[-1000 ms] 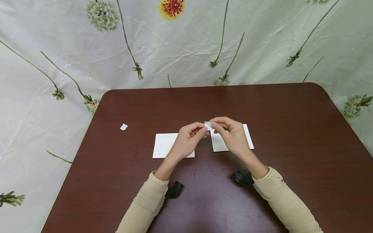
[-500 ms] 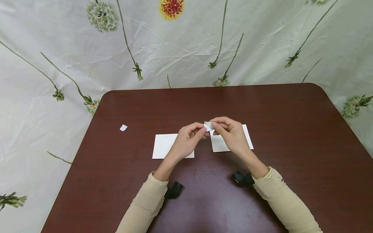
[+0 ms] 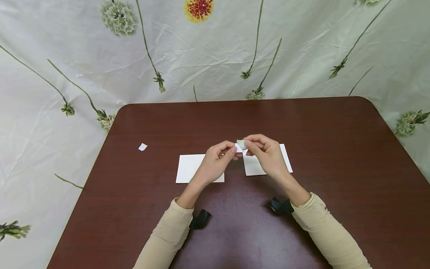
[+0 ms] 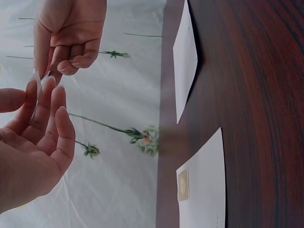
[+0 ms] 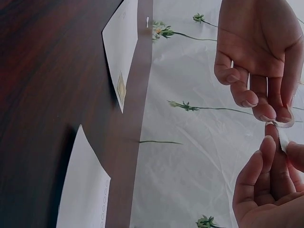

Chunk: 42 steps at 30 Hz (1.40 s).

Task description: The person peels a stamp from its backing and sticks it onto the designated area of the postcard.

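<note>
My left hand [image 3: 215,160] and right hand [image 3: 268,155] meet above the table, fingertips close together. Between them is a small pale-green postage stamp [image 3: 241,143] with a serrated edge, pinched by the right thumb and fingers. A white slip of backing paper [image 3: 239,148], partly bent away from the stamp, is pinched in the left thumb and fingers. Below the left hand lies a white envelope [image 3: 189,168]; the left wrist view shows a yellowish stamp [image 4: 183,184] at its corner. A second white envelope [image 3: 252,167] lies below the right hand, which covers part of it.
A small white piece of paper [image 3: 142,147] lies toward the table's left side. The dark red-brown table [image 3: 329,130] ends at the back against a flowered white cloth [image 3: 215,52]. Black straps [image 3: 201,219] sit at both wrists.
Both hands stay nearly in place. The fingers shift slightly, and the white backing now stands further apart from the stamp, whose pale-green face shows more.
</note>
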Available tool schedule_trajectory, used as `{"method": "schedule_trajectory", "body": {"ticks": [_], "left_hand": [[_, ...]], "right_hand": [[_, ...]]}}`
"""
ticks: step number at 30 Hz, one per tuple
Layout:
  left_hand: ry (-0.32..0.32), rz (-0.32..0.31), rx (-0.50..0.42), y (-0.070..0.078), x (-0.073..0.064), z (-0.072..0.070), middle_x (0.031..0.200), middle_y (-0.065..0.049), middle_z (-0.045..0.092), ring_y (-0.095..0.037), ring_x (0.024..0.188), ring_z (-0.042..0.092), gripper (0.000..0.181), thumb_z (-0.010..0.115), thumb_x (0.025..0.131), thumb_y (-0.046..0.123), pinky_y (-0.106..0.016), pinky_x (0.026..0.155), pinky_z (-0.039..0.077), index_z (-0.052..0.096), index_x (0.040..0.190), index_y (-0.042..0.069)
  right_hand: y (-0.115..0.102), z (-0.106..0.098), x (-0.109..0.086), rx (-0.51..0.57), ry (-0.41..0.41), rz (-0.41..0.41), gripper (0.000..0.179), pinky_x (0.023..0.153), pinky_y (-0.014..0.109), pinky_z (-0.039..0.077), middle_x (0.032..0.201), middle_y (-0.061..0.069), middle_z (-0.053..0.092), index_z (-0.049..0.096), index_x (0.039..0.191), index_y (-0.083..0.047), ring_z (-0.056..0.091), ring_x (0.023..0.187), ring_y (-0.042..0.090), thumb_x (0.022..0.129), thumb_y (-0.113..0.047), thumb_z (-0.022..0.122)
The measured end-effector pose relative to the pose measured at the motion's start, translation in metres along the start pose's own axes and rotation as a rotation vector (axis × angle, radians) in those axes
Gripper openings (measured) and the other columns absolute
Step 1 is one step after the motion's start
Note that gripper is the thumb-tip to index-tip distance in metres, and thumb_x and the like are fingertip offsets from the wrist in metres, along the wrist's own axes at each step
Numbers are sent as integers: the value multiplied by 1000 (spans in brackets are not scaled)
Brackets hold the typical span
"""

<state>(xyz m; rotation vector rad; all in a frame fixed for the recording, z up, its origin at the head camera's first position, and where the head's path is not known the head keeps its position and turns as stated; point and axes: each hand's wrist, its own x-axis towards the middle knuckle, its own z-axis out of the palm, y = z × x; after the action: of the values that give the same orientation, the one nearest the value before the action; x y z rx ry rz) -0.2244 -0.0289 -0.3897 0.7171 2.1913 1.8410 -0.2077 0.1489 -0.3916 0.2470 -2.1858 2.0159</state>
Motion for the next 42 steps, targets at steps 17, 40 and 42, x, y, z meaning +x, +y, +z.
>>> {"method": "schedule_trajectory", "body": {"ticks": [17, 40, 42], "left_hand": [[-10, -20, 16, -1, 1, -4, 96, -20, 68, -35, 87, 65, 18, 49, 99, 7, -51, 81, 49, 61, 104, -6], [224, -203, 82, -22, 6, -57, 97, -29, 64, -42, 93, 63, 21, 52, 98, 7, -50, 85, 49, 59, 109, -9], [249, -220, 96, -24, 6, -62, 97, -29, 64, -41, 92, 63, 21, 52, 98, 8, -49, 84, 49, 59, 109, -9]], "right_hand": [[-1, -4, 2, -21, 91, 16, 15, 69, 25, 49, 80, 19, 68, 65, 101, 8, 60, 66, 11, 93, -5, 62], [1, -3, 2, -57, 165, -47, 14, 69, 23, 49, 88, 13, 67, 67, 99, 5, 62, 75, 22, 91, -5, 65], [2, -2, 2, -60, 156, -53, 13, 69, 23, 49, 88, 14, 66, 67, 99, 4, 61, 75, 23, 91, -5, 65]]}}
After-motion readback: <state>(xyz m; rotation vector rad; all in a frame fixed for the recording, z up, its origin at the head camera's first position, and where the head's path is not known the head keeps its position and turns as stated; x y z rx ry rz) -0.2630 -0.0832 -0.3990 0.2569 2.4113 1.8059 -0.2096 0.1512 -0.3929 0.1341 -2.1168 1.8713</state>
